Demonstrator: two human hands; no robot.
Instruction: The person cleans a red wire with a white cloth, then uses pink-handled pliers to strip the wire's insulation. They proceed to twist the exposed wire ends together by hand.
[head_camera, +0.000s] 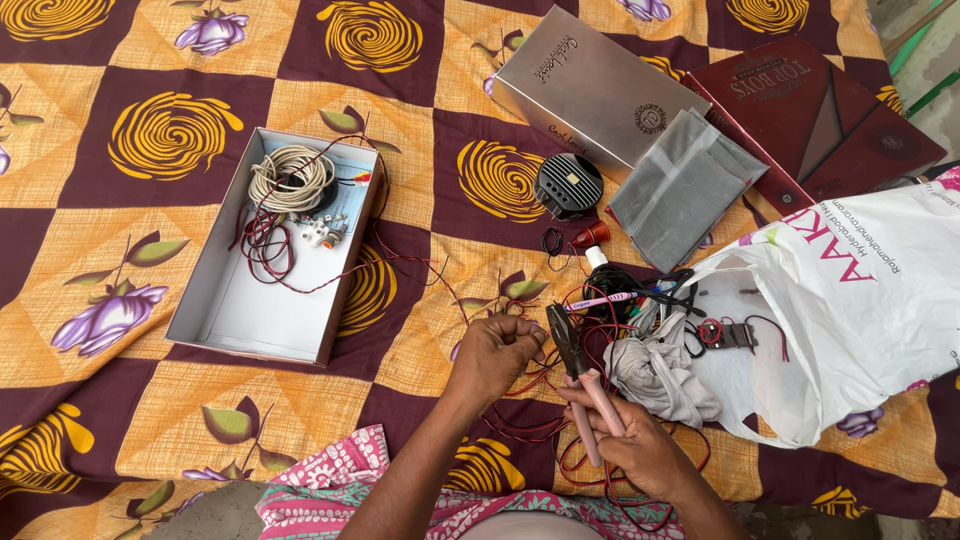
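- At the far left, an open white cardboard box (268, 300) lies on the maroon-and-orange flowered bedspread (120, 230); a coil of cream cable (290, 176), red-and-black wire and small white plugs sit in its upper end, while its lower half shows bare white card.
- The left hand (495, 355) is curled closed, fingertips pinching a thin red-and-black wire (530, 425) just beside the plier jaws.
- The right hand (640, 450) is wrapped shut around the pink handles of steel pliers (580, 375), whose nose points up and left toward the left hand's fingertips; whether the jaws bite the wire I cannot tell.
- More loops of the same wire trail under both hands and toward the near edge of the bedspread.
- Just right of the pliers lies a grey crumpled cloth (660, 375), with a heap of pens, black cable and small parts above it.
- Farther up sit a round black ribbed disc (568, 185), a silver rectangular box (595, 90) and a grey pouch (685, 185).
- At the right, a white plastic bag (850, 300) and a maroon flat box (820, 110) crowd the edge; open bedspread remains between box and hands.
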